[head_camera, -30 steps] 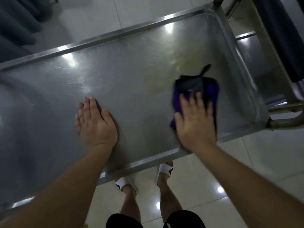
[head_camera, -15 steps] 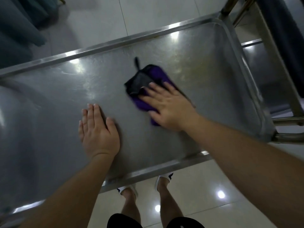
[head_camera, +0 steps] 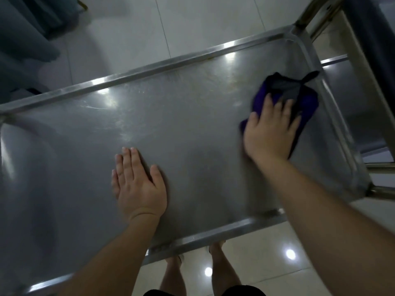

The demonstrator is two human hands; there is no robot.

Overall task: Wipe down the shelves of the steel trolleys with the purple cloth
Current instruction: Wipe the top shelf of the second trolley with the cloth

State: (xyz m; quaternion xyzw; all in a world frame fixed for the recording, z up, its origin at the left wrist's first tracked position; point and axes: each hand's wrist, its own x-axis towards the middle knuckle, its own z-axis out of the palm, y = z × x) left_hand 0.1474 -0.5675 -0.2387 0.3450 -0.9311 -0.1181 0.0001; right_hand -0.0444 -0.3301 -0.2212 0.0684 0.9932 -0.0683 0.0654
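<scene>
Obs.: top shelf (head_camera: pixel 171 129) of a steel trolley, viewed from above. Purple cloth (head_camera: pixel 307 103) lies on the shelf toward 2 o'clock, just beside the raised right-hand rim (head_camera: pixel 333 107). A dark loop tag on the cloth points at that rim.

Right hand (head_camera: pixel 271 133): flat on the near part of the cloth, fingers straight and spread, pressing it to the steel. Nothing is gripped.

Left hand (head_camera: pixel 139 184): released, palm down on bare steel near 7 o'clock, fingers together. It appears to brace the trolley.

Judged step: a wiping stroke at the right end of the shelf.

Risks from here:
1. The cloth is only pressed, not held. If the stroke changes direction sharply, the hand may slide over the fabric and leave it behind, or bunch it against the rim.
2. The rounded far-right corner (head_camera: pixel 299 39) sits beyond the cloth. A flat palm may ride past the curve where wall meets floor and leave a band unwiped.
3. The loop tag could drag under the cloth or snag at the rim.
4. If the trolley rolls freely, a sideways push could shift it. Wheels are not in view, so this cannot be checked.
5. The steel shows glare patches and faint swirls. Whether these are residue or reflection cannot be told, so missed areas may pass unnoticed.

A second steel shelf (head_camera: pixel 350 82) shows beyond the right rim.
</scene>
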